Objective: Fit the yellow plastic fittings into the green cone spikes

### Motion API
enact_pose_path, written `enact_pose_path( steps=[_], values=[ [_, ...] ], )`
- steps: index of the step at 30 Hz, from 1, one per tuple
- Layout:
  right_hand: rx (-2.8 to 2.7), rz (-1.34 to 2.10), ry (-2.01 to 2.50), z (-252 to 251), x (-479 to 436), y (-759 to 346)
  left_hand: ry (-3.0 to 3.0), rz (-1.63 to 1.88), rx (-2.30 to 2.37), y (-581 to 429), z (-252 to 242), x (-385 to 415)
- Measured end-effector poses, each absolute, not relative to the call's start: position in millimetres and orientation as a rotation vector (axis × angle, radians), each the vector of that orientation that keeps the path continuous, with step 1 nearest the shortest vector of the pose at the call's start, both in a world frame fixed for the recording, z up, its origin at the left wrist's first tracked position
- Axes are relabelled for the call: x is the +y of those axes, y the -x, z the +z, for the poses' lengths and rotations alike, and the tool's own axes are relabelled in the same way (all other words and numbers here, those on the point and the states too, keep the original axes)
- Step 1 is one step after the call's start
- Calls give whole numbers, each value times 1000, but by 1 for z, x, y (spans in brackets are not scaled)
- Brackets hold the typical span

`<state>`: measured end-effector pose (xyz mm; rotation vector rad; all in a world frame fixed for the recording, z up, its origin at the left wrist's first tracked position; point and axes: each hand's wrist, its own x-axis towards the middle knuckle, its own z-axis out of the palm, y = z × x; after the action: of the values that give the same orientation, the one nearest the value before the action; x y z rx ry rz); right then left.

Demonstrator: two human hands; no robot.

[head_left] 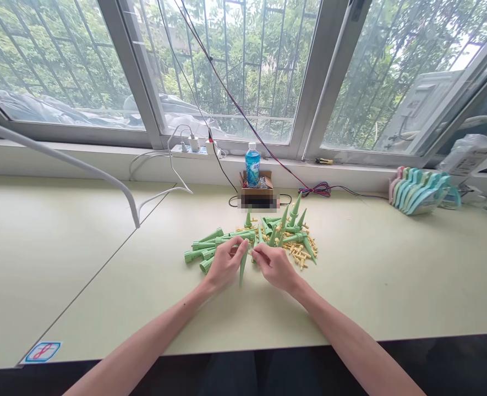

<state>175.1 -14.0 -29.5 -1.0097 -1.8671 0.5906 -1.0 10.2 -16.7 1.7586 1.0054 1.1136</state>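
On the table point(350, 269), green tubes point(196, 255) lie at the left, just beside your left hand point(225, 264). Its fingers are clamped on a green spike point(242, 269), tip pointing down, in front of the pile. Your right hand point(277, 268) is close beside it, fingers curled in; I cannot tell whether they grip anything. Beyond it lie yellow pegs point(297, 256) among more spikes point(295, 209); pastel hangers point(420, 190) sit far right.

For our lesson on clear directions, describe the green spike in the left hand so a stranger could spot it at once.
Below the windows stretches a pale table, with green and yellow pieces heaped near its middle. At that heap's near side, the left hand grips the green spike. Unlike the upward-pointing spikes behind, it is pinched there, its tip toward the viewer.
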Motion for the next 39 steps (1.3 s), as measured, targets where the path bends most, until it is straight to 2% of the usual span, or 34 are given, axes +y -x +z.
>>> enact_pose_path(
  steps=[17, 39],
  values=[
    [-1803, 507, 1097, -30, -12, -176, -1795, 938, 960, 4, -23, 11],
    [-1830, 658, 1014, -28, -14, -176, -1718, 1048, 981, 3, -26, 12]
  ],
)
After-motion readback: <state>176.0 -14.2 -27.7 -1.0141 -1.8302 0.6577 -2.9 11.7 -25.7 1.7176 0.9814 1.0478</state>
